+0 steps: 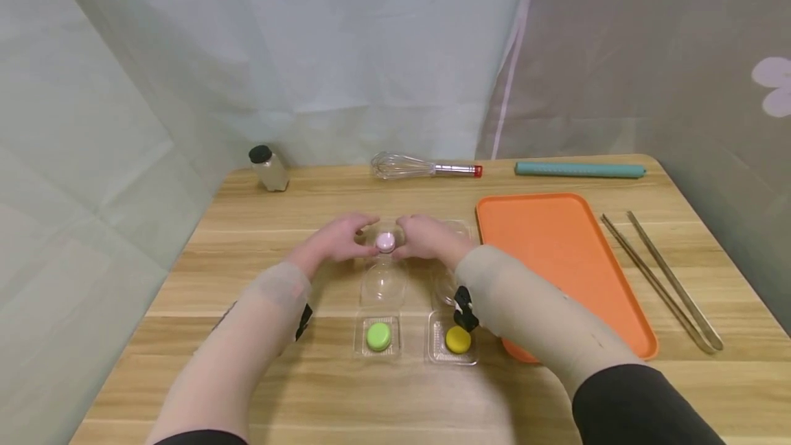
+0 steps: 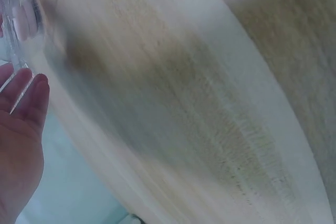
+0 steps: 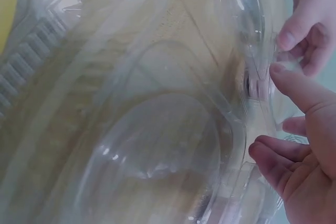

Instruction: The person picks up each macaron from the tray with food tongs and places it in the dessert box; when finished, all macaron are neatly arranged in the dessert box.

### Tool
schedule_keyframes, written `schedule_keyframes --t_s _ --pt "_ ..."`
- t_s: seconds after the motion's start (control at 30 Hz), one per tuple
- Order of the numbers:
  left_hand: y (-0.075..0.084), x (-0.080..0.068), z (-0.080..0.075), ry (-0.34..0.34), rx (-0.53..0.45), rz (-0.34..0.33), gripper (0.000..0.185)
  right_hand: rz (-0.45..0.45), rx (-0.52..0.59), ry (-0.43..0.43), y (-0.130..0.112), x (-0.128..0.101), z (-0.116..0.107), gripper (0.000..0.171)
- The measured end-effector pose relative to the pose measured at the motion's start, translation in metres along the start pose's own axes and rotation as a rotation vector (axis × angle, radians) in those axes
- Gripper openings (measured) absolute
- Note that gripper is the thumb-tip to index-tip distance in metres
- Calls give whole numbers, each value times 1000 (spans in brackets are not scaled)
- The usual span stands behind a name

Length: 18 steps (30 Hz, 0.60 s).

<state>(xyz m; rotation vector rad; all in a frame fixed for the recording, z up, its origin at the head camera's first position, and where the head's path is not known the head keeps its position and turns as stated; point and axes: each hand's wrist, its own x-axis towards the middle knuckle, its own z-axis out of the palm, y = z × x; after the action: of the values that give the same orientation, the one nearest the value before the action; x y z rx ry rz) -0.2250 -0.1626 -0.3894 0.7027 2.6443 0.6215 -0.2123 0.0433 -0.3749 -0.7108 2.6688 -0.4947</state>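
Observation:
In the head view a pink macaron [image 1: 386,242] sits in a clear plastic box at the middle of the table. My left hand [image 1: 342,237] holds the box's left side, thumb in front and fingers curving behind. On the opposite side my right hand [image 1: 429,237] holds it likewise; the right wrist view shows the thumb and fingers [image 3: 281,158] at the clear rim. Nearer me, a green macaron [image 1: 379,336] lies in one clear tray with a clear domed lid [image 1: 384,283] behind it. A yellow macaron [image 1: 458,340] lies in the tray to its right.
An orange tray [image 1: 544,246] stands right of the boxes, under my right forearm in this view. Metal tongs [image 1: 664,280] lie beyond it. Along the back are a black-capped jar [image 1: 270,169], a whisk [image 1: 426,167] and a teal rolled or rod-shaped item [image 1: 579,169].

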Motion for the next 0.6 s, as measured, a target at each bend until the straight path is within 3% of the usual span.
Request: schedule_keyframes --t_s 0.2,0.6 --pt "-5 0 1 -23 0 -6 72 6 35 -18 5 4 -1 70" --pt "-1 1 0 -42 -10 -32 75 -43 -2 -43 10 7 -3 71"
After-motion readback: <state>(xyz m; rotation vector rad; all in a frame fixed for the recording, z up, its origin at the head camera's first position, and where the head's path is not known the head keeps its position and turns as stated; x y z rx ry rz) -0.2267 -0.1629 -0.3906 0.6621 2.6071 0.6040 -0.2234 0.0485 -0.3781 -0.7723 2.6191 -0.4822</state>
